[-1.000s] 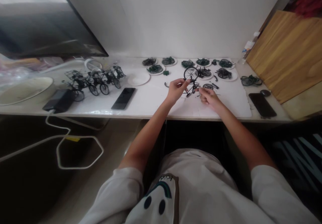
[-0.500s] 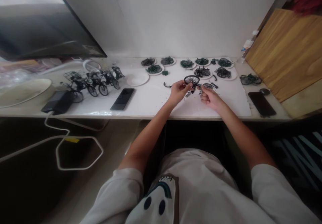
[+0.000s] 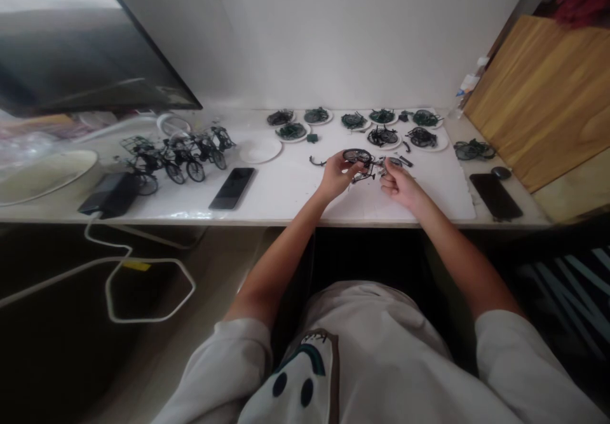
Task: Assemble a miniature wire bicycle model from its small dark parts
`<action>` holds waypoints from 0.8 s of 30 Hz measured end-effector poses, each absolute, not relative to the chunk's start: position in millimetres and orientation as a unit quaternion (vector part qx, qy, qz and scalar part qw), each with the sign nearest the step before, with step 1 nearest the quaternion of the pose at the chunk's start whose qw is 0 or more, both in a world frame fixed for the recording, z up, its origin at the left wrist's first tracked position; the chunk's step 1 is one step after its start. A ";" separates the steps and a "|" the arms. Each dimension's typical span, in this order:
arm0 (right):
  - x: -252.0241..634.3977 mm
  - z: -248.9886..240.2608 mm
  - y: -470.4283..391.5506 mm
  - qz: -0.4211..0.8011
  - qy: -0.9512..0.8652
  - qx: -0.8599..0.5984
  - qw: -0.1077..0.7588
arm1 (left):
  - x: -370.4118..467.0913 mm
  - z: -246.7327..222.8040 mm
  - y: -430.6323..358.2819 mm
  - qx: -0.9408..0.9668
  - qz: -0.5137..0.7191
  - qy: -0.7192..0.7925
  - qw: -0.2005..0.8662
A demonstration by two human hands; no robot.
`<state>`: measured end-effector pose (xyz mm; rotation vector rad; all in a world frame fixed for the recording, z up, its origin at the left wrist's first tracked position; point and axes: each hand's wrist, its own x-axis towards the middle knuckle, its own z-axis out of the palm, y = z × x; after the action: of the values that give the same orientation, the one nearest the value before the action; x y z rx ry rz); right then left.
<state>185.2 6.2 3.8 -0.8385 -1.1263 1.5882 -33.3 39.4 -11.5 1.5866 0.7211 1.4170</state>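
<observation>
Over the white sheet (image 3: pixel 295 189) my left hand (image 3: pixel 337 175) is closed on a small model bicycle (image 3: pixel 357 157), with one black spoked wheel showing above the fingers. My right hand (image 3: pixel 398 181) is pinched at the right side of the same model, thumb on top. It grips something small and greyish there, too small and partly hidden to name. Just past the right fingers a loose wheel (image 3: pixel 393 163) and a short dark strip (image 3: pixel 406 161) lie on the sheet. A curved black part (image 3: pixel 316 161) lies left of my left hand.
Paper plates of dark bicycle parts (image 3: pixel 382 136) line the back, beside a bare plate (image 3: pixel 260 150). Several assembled model bicycles (image 3: pixel 190 154) stand at left, near a phone (image 3: pixel 232 188) and a black adapter (image 3: pixel 109 194). Another phone (image 3: pixel 495 196) lies right, below a wooden board (image 3: pixel 543 100).
The model bicycle has tilted, its wheel dropping slightly down and to the left. Both hands stay almost in place, with the right thumb shifted a little.
</observation>
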 end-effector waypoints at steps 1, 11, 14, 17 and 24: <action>184.8 4.5 5.6 0.650 -0.466 -0.350 0.487 | -33.5 -10.3 38.2 0.639 0.569 0.292 0.428; 184.5 3.8 5.5 0.630 -0.477 -0.356 0.499 | -36.1 -4.8 35.3 0.650 0.569 0.308 0.398; 185.4 2.2 6.3 0.627 -0.481 -0.355 0.500 | -41.1 0.0 33.2 0.675 0.554 0.318 0.369; 185.9 1.6 6.5 0.632 -0.484 -0.347 0.497 | -45.3 6.0 29.8 0.704 0.528 0.330 0.342; 185.8 3.1 5.4 0.632 -0.479 -0.349 0.499 | -47.3 20.1 18.0 0.734 0.507 0.321 0.318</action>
<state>185.8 5.4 3.1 -0.8455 -1.1597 1.5300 -47.3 18.0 20.1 1.9316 0.8444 1.3331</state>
